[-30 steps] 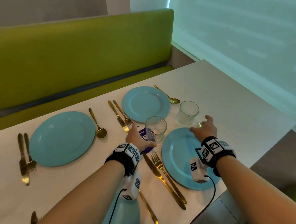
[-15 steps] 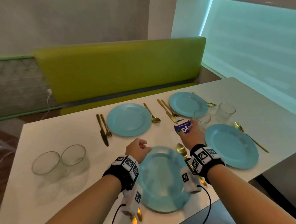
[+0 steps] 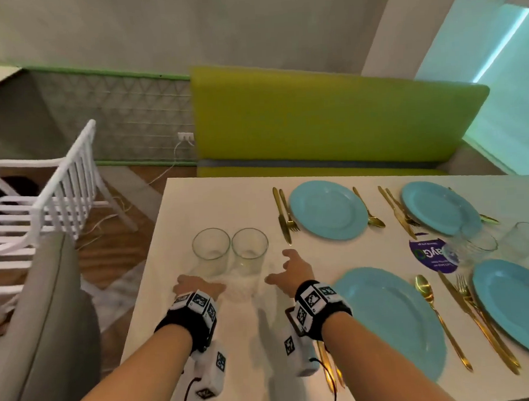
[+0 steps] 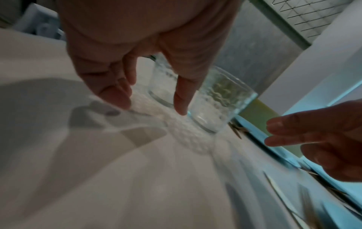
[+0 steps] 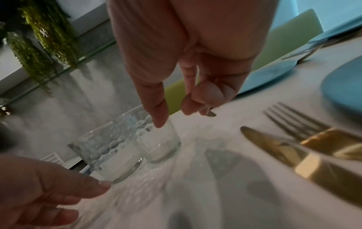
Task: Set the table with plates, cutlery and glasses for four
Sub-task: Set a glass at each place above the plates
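Note:
Two empty clear glasses (image 3: 211,249) (image 3: 250,248) stand side by side near the left end of the white table (image 3: 226,202). My left hand (image 3: 200,285) hovers just in front of the left glass (image 4: 164,86), thumb and fingers spread, holding nothing. My right hand (image 3: 279,267) reaches toward the right glass (image 5: 158,142), thumb out, other fingers loosely curled, empty. Four blue plates (image 3: 328,209) (image 3: 440,208) (image 3: 389,319) (image 3: 520,306) lie with gold cutlery (image 3: 284,217) beside them. Two more glasses (image 3: 474,247) (image 3: 526,241) stand between the right-hand plates.
A round purple sticker (image 3: 428,254) lies on the table between the plates. A green bench (image 3: 329,120) runs along the far side. A white chair (image 3: 43,205) and a grey seat (image 3: 49,319) stand off the table's left end.
My view has swung left. Both hands have moved left, away from the right-hand plates and purple sticker, to the two glasses at the table's left end.

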`<state>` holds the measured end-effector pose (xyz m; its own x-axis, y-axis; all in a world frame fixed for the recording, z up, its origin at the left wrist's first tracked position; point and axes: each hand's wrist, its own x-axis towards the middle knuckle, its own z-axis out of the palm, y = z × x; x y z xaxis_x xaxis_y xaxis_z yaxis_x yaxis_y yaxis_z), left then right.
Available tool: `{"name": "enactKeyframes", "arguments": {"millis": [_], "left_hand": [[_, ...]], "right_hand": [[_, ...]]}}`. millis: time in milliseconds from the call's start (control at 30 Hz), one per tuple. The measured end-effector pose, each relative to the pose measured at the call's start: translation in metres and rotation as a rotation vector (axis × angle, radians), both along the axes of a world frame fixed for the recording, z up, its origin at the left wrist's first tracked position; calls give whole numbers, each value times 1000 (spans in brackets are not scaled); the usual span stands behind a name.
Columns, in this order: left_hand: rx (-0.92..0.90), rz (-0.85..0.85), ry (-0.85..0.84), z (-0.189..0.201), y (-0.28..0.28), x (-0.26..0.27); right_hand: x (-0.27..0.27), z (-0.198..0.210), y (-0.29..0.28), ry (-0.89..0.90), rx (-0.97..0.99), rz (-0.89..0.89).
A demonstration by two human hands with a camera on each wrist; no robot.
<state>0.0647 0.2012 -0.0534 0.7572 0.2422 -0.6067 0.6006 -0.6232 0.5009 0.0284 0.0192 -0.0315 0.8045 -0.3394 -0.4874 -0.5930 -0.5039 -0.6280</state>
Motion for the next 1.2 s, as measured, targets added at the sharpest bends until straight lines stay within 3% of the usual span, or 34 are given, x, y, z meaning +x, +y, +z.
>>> {"name": "enactKeyframes", "arguments": {"millis": [100, 400, 700, 900, 1200], "left_hand": [[-111, 105, -136, -10, 14, 17], [-241, -45, -345, -25, 9, 35], [-259, -50, -369, -22, 5, 35], [-300, -143, -381, -10, -26, 34], [-370, -340, -365, 19, -133, 23]], "right_hand": [[14, -7, 14, -11, 34, 8], [35, -21, 31, -124, 34, -16], [33, -25, 29, -149, 72, -115], [14, 0, -17, -175, 21, -231], [-19, 23, -148, -154, -118, -464]]}}
